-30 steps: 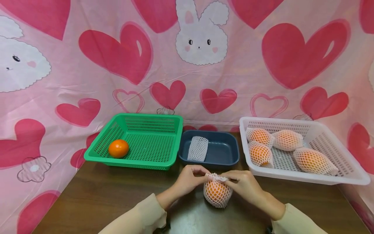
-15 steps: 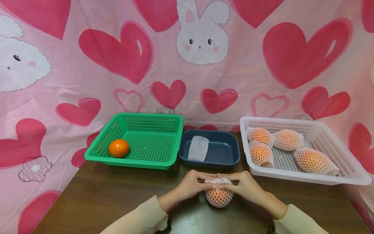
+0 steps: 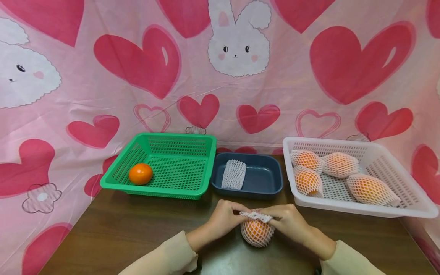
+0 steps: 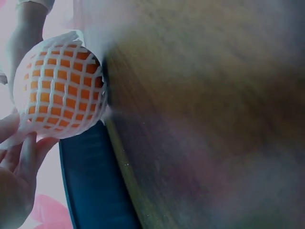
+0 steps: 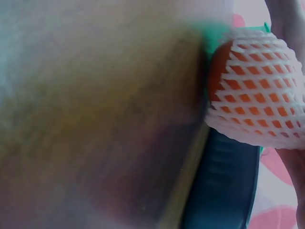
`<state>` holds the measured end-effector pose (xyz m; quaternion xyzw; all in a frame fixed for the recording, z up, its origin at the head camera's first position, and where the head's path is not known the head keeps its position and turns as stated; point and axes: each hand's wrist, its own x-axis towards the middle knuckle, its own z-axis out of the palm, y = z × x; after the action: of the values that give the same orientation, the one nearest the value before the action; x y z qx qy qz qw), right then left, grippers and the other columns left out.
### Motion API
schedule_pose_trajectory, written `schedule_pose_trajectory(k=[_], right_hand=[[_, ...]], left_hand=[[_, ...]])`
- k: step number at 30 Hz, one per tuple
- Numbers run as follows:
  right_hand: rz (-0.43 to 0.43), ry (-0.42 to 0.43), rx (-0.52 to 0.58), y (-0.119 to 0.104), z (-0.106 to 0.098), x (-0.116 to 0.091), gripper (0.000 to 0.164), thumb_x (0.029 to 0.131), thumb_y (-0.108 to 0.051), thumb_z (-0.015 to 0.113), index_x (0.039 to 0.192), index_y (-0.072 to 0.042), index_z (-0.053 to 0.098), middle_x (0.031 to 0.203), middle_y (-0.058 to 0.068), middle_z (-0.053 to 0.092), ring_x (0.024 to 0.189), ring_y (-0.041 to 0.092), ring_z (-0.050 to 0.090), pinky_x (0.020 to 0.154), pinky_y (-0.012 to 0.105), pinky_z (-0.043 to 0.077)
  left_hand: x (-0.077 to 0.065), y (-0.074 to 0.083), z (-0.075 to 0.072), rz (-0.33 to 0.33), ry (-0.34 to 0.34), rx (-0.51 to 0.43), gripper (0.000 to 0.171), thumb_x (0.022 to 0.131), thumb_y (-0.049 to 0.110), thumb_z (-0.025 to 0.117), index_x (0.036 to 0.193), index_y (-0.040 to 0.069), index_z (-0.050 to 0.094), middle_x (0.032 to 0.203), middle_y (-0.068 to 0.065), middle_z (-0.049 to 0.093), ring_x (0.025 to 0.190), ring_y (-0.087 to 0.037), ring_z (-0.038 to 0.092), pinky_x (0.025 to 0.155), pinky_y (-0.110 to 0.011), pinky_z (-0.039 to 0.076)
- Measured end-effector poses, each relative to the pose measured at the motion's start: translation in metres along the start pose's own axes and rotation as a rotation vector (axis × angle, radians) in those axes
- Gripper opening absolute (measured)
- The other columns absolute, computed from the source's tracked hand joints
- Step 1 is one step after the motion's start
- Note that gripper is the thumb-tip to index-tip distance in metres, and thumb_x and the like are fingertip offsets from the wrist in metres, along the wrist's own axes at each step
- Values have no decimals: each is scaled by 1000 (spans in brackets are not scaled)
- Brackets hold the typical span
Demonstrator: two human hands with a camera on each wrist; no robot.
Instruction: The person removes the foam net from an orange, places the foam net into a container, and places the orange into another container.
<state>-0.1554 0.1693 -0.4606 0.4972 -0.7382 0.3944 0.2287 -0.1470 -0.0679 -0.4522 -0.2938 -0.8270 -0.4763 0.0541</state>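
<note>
In front of me on the brown table is an orange (image 3: 257,233) inside a white foam net sleeve (image 3: 255,216), whose gathered upper edge crosses the fruit's top. On its left side, my left hand (image 3: 224,220) pinches the net's edge between thumb and fingers. My right hand (image 3: 288,220) pinches the same edge from the right, its fingertips partly hidden by the net. In the left wrist view the netting (image 4: 62,90) is stretched over the fruit, with fingers at its gathered end. The right wrist view shows a bare patch of orange skin (image 5: 219,71) beside the mesh.
A green basket (image 3: 178,193) at back left holds one bare orange (image 3: 140,174). Behind my hands, a dark blue tray (image 3: 262,181) contains a flat white net sleeve (image 3: 234,174). The white basket (image 3: 343,208) on the right holds several netted fruits (image 3: 339,165).
Both hands have shifted their hold on the net's upper edge: fingers spread over the fruit half a second ago now pinch the edge. The net's top lies lower and wider than a second ago.
</note>
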Motion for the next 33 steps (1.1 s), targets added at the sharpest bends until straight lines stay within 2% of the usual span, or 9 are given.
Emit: schedule_pose_trajectory(k=[3, 8, 12, 14, 17, 20, 24, 28, 33], right_hand=[[-7, 11, -17, 0, 2, -1, 36, 104, -29, 59, 102, 1, 79, 100, 10, 77, 86, 18, 75, 77, 20, 57], [74, -15, -37, 0, 3, -2, 36, 94, -30, 76, 110, 2, 77, 106, 9, 77, 91, 18, 75, 80, 18, 55], [164, -49, -7, -1, 1, -2, 33, 82, -18, 87, 107, 1, 79, 101, 6, 78, 88, 12, 74, 76, 17, 55], [194, -54, 18, -1, 0, -2, 28, 77, -10, 89, 102, 0, 80, 96, 5, 78, 85, 9, 73, 72, 16, 56], [213, -46, 52, -3, 0, 0, 26, 72, -2, 90, 96, -1, 82, 91, 4, 78, 83, 7, 73, 69, 16, 56], [203, -34, 80, -6, 1, 2, 25, 70, 2, 89, 94, -2, 82, 90, 4, 78, 83, 8, 73, 70, 17, 56], [182, -25, 80, -9, 1, 4, 25, 72, 10, 85, 94, -1, 81, 91, 6, 78, 84, 11, 74, 73, 17, 56], [158, -20, 40, -10, 2, 5, 29, 70, 15, 81, 94, -1, 81, 92, 6, 78, 83, 14, 74, 74, 16, 56], [198, -61, 67, -9, 1, 6, 34, 74, 6, 86, 107, -1, 78, 102, 8, 77, 91, 17, 74, 78, 18, 56]], left_hand=[[-1, 1, -1, 29, 14, 13, 9, 83, 6, 85, 91, 7, 83, 88, -1, 78, 82, 1, 69, 72, -14, 53], [-1, 3, -4, 71, 48, 45, 12, 81, 0, 84, 91, 7, 83, 88, -1, 78, 84, 2, 68, 73, -13, 53], [0, 3, -5, 58, 55, 7, 14, 82, -1, 83, 94, 6, 82, 90, -2, 78, 83, 1, 67, 71, -17, 55], [0, 3, -5, 29, 22, -34, 19, 83, 3, 85, 101, 6, 81, 98, -4, 78, 89, -2, 67, 72, -20, 56], [0, 2, -6, -43, -57, -58, 38, 81, 18, 89, 115, 8, 78, 114, -4, 75, 102, -5, 66, 80, -23, 57], [-1, 2, -6, -103, -120, -46, 49, 77, 27, 93, 120, 9, 77, 118, -2, 74, 106, -3, 65, 84, -21, 54], [0, 3, -7, -93, -110, -55, 39, 76, 24, 93, 107, 6, 81, 106, -2, 77, 96, -2, 69, 82, -18, 54], [1, 6, -7, -57, -81, -77, 25, 78, 15, 91, 99, 5, 82, 103, -4, 77, 95, -1, 69, 82, -17, 54], [-2, 8, -7, -42, -43, -26, 15, 80, 10, 89, 94, 5, 83, 95, -3, 78, 86, 3, 68, 73, -14, 53]])
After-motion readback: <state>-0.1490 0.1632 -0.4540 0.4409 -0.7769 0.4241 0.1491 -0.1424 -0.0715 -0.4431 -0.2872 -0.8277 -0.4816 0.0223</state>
